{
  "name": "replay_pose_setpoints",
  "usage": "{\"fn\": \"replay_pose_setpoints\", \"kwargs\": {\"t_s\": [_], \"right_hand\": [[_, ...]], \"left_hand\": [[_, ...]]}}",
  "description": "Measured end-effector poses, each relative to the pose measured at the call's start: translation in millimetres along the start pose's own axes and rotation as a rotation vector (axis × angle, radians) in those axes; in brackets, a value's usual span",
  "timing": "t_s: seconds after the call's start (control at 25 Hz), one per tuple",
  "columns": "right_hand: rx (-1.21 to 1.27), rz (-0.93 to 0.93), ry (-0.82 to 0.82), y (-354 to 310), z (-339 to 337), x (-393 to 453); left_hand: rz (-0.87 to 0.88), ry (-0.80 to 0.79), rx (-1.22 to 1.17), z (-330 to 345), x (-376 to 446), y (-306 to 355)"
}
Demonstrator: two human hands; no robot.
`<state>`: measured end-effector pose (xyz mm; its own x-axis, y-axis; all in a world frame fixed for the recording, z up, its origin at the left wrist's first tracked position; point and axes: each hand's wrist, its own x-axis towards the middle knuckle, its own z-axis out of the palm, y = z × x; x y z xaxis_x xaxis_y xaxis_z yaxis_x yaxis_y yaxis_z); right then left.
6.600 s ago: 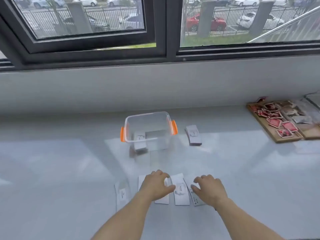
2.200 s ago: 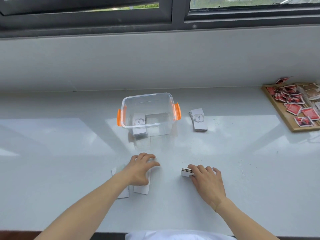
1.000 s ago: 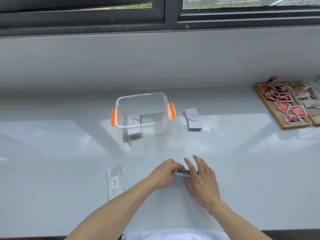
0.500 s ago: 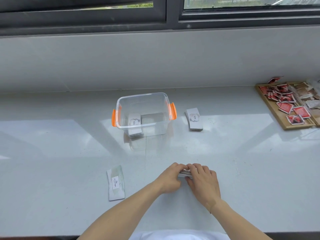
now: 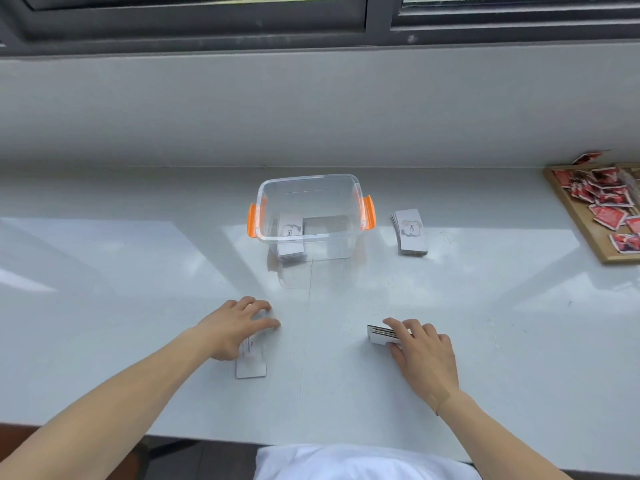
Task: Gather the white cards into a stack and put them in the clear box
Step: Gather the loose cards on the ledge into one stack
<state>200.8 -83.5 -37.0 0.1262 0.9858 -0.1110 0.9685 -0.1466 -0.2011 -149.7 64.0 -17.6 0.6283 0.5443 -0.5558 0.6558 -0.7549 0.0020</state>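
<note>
White counter (image 5: 485, 341): clear box (image 5: 308, 216) holds card pile (image 5: 291, 233); left hand (image 5: 235, 327) flat on card (image 5: 251, 365); right hand (image 5: 422, 351) grips stack (image 5: 379, 335).

Both forearms are bare to the near edge of the view — no sleeves show. The left hand (image 5: 239, 329) wears nothing. The right hand (image 5: 424, 355) has a thin bracelet (image 5: 441, 403) at the wrist — a fine pale band. A white garment (image 5: 360, 462) shows at the near edge.

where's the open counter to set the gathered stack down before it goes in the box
Bare counter lies between the left hand and right hand, in front of the clear box. The whole left end is bare too. It is tighter right of the box, by the second card pile, and crowded on the wooden tray of red packets.
</note>
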Motion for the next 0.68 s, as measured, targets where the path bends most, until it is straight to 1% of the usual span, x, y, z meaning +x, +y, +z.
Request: {"fn": "replay_pose_setpoints", "kwargs": {"t_s": [0.16, 0.28, 0.4, 0.56, 0.68], "right_hand": [[0.013, 0.008, -0.001, 0, 0, -1], [0.013, 0.015, -0.002, 0, 1, -1], [0.017, 0.033, -0.014, 1, 3, -2], [0.032, 0.034, -0.025, 2, 6, -4], [0.055, 0.031, -0.015, 2, 8, -8]], "left_hand": [[-0.016, 0.023, 0.04, 7, -1, 0], [-0.043, 0.024, 0.01, 8, 0, -2], [-0.115, 0.106, -0.13, 4, 5, 5], [-0.263, 0.28, -0.395, -12, 27, 43], [-0.266, 0.351, -0.481, -27, 54, 87]]}}
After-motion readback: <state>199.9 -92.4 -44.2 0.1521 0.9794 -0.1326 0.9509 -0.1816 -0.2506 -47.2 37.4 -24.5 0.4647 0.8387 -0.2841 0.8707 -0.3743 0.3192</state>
